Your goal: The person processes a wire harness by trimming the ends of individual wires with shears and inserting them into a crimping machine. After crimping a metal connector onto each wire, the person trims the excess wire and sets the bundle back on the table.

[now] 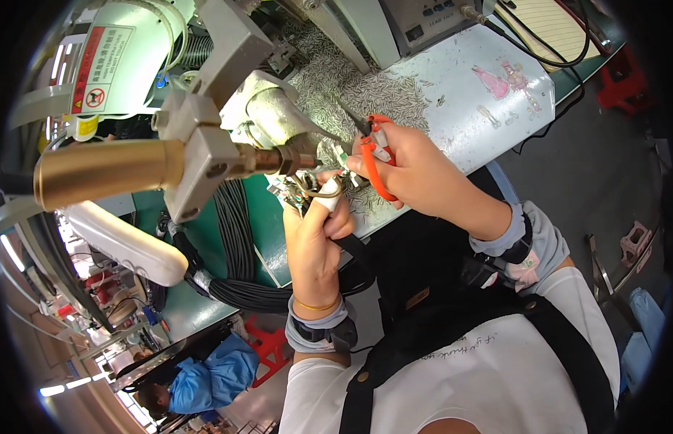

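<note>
My right hand [416, 170] is closed round a pair of scissors with orange handles [383, 181], the dark blades pointing away to the upper left. Its thumb and fingertips are close to a small white and green piece [342, 156]. Just left of it, my left hand [318, 228] pinches a cluster of short thin wires [297, 189] with small pale ends; a white wrap covers one finger. Both hands meet beneath the metal head of a bench machine [300, 160], which partly hides the wires. Exactly how the wires join the small piece cannot be made out.
Many tiny silvery pieces [394, 98] are strewn over the pale work surface [452, 108]. A brass-coloured cylinder [108, 172] juts in at left. Coiled black cable [239, 239] lies on the green bench. A control box [430, 25] stands behind. A person in blue [213, 376] sits lower left.
</note>
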A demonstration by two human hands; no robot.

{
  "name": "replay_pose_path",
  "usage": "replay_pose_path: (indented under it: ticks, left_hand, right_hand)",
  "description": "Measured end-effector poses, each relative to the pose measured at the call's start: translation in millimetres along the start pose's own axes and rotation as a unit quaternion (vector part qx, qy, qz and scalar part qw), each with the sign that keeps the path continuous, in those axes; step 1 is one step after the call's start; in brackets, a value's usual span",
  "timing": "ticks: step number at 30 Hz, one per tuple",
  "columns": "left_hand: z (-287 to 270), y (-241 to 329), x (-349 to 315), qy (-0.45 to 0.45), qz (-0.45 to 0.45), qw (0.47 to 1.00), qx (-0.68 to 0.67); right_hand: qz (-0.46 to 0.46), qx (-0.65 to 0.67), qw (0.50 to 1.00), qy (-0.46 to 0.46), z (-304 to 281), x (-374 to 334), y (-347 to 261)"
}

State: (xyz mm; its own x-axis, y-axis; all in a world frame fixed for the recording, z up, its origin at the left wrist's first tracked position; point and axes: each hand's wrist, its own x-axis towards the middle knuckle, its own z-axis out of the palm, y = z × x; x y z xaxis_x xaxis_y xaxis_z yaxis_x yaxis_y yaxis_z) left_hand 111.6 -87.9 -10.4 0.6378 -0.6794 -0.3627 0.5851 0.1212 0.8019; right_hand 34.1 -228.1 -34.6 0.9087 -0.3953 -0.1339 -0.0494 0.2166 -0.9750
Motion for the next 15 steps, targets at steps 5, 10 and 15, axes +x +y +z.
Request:
replay_pose_path:
  ticks: [5, 10, 15]
  left_hand:
    - [21.7, -9.5, -24.6, 0.127, 0.031, 0.991, 0.038]
    - [9.1, -27.8, -44.9, 0.087, 0.114, 0.971, 0.19]
    - [12.1, -23.8, -52.4, 0.064, 0.067, 0.99, 0.104]
  right_hand:
    - [0.041, 0.06, 0.997, -0.007, -0.6, -18.6, -7.1]
    - [-0.108, -0.131, 0.985, -0.009, -1.6, -32.5, -11.9]
    - [-0.066, -0.111, 0.99, -0.058, -1.4, -36.4, -2.7]
